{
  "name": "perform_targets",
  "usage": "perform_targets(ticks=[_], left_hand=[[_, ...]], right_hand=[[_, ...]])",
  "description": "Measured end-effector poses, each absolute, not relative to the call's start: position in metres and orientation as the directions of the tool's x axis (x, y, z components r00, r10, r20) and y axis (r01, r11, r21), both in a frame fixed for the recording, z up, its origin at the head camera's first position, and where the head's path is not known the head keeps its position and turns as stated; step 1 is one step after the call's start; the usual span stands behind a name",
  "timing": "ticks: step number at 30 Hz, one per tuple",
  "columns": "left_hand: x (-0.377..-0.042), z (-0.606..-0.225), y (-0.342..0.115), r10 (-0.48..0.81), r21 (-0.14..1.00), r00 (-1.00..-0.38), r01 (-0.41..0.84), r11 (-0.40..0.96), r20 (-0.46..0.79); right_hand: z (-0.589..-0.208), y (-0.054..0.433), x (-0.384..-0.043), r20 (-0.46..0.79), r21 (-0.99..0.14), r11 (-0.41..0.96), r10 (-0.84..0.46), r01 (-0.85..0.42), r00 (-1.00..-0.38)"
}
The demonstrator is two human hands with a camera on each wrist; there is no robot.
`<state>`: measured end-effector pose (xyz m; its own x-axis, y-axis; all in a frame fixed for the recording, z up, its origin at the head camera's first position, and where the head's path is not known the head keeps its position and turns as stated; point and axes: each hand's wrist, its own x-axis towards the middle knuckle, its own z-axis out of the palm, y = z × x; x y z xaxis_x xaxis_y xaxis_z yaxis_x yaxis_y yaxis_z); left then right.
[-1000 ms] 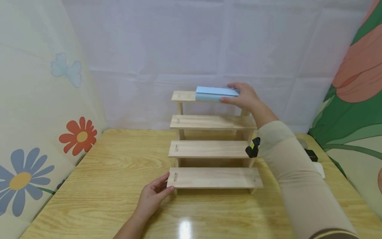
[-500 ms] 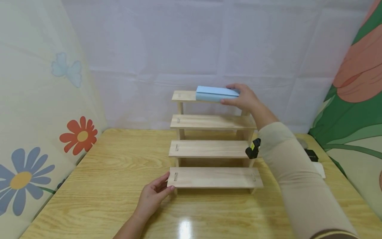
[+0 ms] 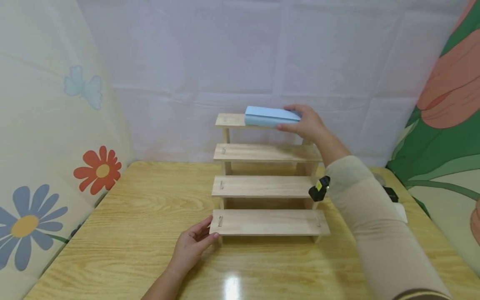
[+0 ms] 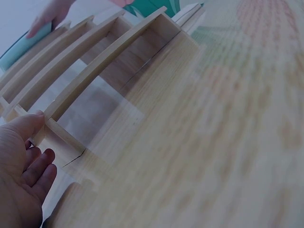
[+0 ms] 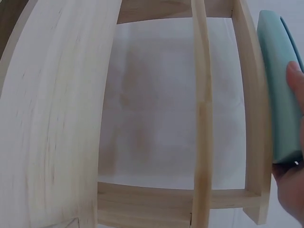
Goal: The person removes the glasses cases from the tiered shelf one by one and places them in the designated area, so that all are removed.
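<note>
A light blue glasses case (image 3: 266, 116) lies along the top step of a stepped wooden shelf (image 3: 268, 223). My right hand (image 3: 307, 123) grips the case's right end, thumb on the front and fingers behind. In the right wrist view the case (image 5: 278, 90) shows beside the top board, with the thumb pressed on its side. At the lowest step's left end, my left hand (image 3: 193, 246) holds the corner. The left wrist view shows that hand (image 4: 21, 171) with the thumb on the corner and the other fingers curled below it.
The shelf stands on a wood-grain table (image 3: 161, 191) before a white cloth backdrop (image 3: 180, 62). A black object (image 3: 391, 194) and a white one (image 3: 400, 211) lie right of it, partly behind the right sleeve (image 3: 378, 221). A small black device (image 3: 319, 188) hangs at the right wrist.
The case's left end has risen slightly and tilted a little in my right hand. The right wrist has turned slightly; my left hand stays at the lowest step's corner.
</note>
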<state>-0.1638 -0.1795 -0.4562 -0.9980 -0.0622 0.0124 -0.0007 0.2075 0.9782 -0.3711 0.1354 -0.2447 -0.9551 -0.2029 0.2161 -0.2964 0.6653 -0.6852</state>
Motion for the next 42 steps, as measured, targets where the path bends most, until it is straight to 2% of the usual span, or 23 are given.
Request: perform_targets(ticks=[15,42], left_hand=[[-0.167,-0.456,-0.179,-0.07,0.977,-0.997,-0.004,0.215,0.012],[-0.168,-0.457,-0.18,-0.063,0.981,-0.998,0.002,0.194,0.015]], right_hand=[[-0.24,0.152,-0.357,0.23,-0.686,0.672,-0.164,-0.279,-0.959],[-0.255,0.192,-0.321,0.242,-0.648,0.708,-0.156,-0.28,-0.958]])
